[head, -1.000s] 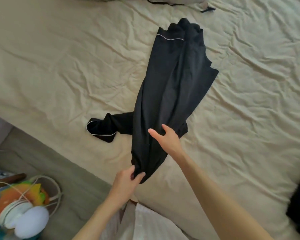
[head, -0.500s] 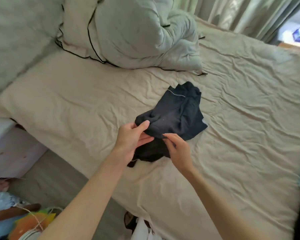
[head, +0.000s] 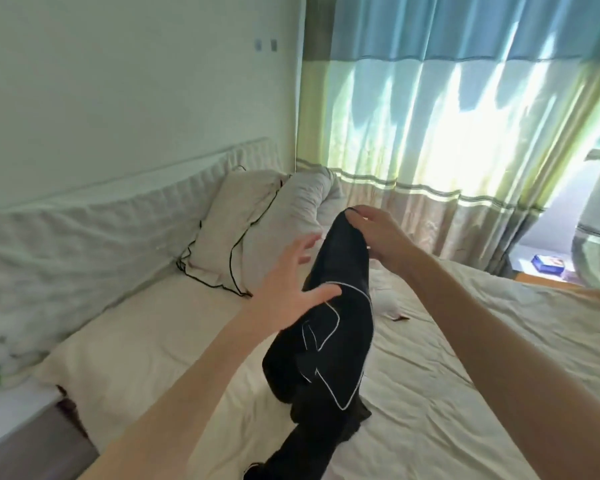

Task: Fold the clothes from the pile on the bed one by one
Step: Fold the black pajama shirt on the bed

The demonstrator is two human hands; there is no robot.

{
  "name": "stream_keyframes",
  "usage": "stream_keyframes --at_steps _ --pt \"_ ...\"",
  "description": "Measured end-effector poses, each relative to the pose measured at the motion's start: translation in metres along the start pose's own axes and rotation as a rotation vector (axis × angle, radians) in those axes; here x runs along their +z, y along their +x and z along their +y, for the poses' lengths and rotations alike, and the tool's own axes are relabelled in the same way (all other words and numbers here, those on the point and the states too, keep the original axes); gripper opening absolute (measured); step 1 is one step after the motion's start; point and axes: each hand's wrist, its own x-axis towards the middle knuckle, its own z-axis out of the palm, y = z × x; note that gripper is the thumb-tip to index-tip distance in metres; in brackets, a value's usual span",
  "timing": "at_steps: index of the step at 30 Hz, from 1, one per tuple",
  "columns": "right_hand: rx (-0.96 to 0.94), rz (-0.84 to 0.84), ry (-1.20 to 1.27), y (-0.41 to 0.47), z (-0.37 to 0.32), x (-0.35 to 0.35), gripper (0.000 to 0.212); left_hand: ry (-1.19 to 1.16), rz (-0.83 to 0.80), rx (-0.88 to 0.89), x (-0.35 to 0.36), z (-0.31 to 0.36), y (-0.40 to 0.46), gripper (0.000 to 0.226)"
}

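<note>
Garment [head: 333, 327] hangs lengthwise above the bed [head: 465, 375], pinched at its top end by my right hand [head: 378, 237]; my left hand [head: 288, 292], fingers spread and holding nothing, touches its left edge mid-length, nearer the loose lower part.

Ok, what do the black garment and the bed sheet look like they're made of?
Black garment: soft, thin woven or knit fabric with a matte finish and white piping; it hangs limp where the right hand pinches its top. The exact fibre can't be told.
Bed sheet: cream woven cloth, probably cotton, matte and finely creased all over.
</note>
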Motion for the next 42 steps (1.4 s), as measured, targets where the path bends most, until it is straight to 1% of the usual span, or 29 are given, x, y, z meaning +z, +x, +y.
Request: stream_keyframes --at_steps 1,2,3,4,6,7,8,9,11,13,15,17,18,19,21,22,23,24,25,28,30,32,33,35,36,37,39,40,42 --pt "-0.003 -0.024 0.000 0.000 -0.011 0.002 0.018 0.120 -0.064 0.041 0.003 0.000 -0.006 0.083" --pt "-0.011 -0.047 0.001 0.001 -0.021 0.004 0.018 0.209 -0.098 0.054 0.007 -0.002 -0.011 0.091" --pt "-0.026 -0.066 0.006 0.000 -0.030 0.007 0.019 0.268 -0.079 0.051 0.010 -0.007 -0.014 0.091" --pt "-0.044 -0.081 0.012 0.000 -0.036 0.008 0.019 0.269 -0.007 0.045 0.011 -0.012 -0.016 0.082" --pt "-0.078 -0.100 0.007 0.002 -0.044 0.009 0.018 0.157 0.227 0.035 0.005 -0.017 -0.013 0.040" --pt "-0.091 -0.101 -0.013 0.003 -0.046 0.008 0.018 0.089 0.313 0.017 -0.003 -0.016 -0.010 0.020" --pt "-0.094 -0.097 -0.035 0.004 -0.044 0.007 0.017 0.056 0.345 0.012 -0.013 -0.012 -0.006 0.011" --pt "-0.082 -0.093 -0.054 0.005 -0.040 0.005 0.016 0.058 0.318 0.018 -0.024 -0.009 -0.002 0.013" --pt "-0.007 -0.101 -0.075 0.010 -0.024 0.004 0.014 0.047 0.179 0.006 -0.042 -0.002 0.008 0.015" --pt "0.065 -0.108 -0.111 0.011 -0.002 0.010 0.017 -0.011 0.102 -0.080 -0.053 0.007 0.019 0.014" --pt "0.065 -0.022 -0.150 0.002 0.019 0.020 0.026 0.029 0.129 -0.164 -0.054 0.010 0.032 0.011" --pt "-0.027 0.145 -0.152 -0.026 0.034 0.030 0.025 0.166 0.132 -0.187 -0.049 0.012 0.043 0.006" --pt "-0.081 0.195 -0.155 -0.043 0.040 0.035 0.027 0.224 0.126 -0.181 -0.044 0.012 0.047 0.005" --pt "-0.118 0.194 -0.166 -0.061 0.043 0.040 0.032 0.264 0.122 -0.173 -0.039 0.014 0.049 0.006" --pt "-0.104 0.109 -0.215 -0.081 0.052 0.051 0.043 0.283 0.118 -0.174 -0.029 0.016 0.052 0.011" --pt "-0.074 0.066 -0.259 -0.084 0.059 0.058 0.043 0.272 0.116 -0.179 -0.025 0.018 0.053 0.014" --pt "-0.061 0.046 -0.318 -0.084 0.065 0.063 0.036 0.258 0.116 -0.181 -0.023 0.020 0.054 0.016" --pt "-0.055 0.058 -0.384 -0.081 0.071 0.066 0.026 0.244 0.119 -0.183 -0.024 0.021 0.055 0.016" --pt "-0.055 0.084 -0.424 -0.078 0.074 0.067 0.021 0.229 0.126 -0.190 -0.027 0.022 0.056 0.015" --pt "-0.056 0.139 -0.471 -0.064 0.084 0.053 0.030 0.188 0.184 -0.215 -0.052 0.020 0.057 0.007" --pt "-0.030 0.111 -0.471 -0.054 0.085 0.040 0.036 0.155 0.226 -0.228 -0.075 0.014 0.054 0.006" --pt "-0.007 0.059 -0.396 -0.046 0.075 0.031 0.037 0.119 0.221 -0.251 -0.096 0.009 0.046 0.007" --pt "0.040 0.026 -0.269 -0.041 0.067 0.027 0.032 0.110 0.201 -0.264 -0.105 0.007 0.040 0.007" --pt "0.187 -0.082 0.095 -0.027 0.051 0.017 0.017 0.088 0.186 -0.290 -0.119 0.000 0.029 0.012" --pt "0.249 -0.150 0.232 -0.022 0.042 0.011 0.018 0.066 0.188 -0.311 -0.126 -0.003 0.023 0.013" --pt "0.290 -0.225 0.309 -0.018 0.034 0.005 0.023 0.039 0.188 -0.335 -0.132 -0.006 0.016 0.012" --pt "0.312 -0.333 0.359 -0.014 0.016 -0.003 0.032 -0.030 0.172 -0.386 -0.143 -0.008 0.001 0.006" --pt "0.304 -0.369 0.381 -0.012 0.006 -0.005 0.034 -0.059 0.148 -0.399 -0.149 -0.008 -0.006 0.015" --pt "0.271 -0.401 0.435 -0.008 -0.015 -0.006 0.030 -0.039 0.056 -0.405 -0.158 -0.005 -0.018 0.048"
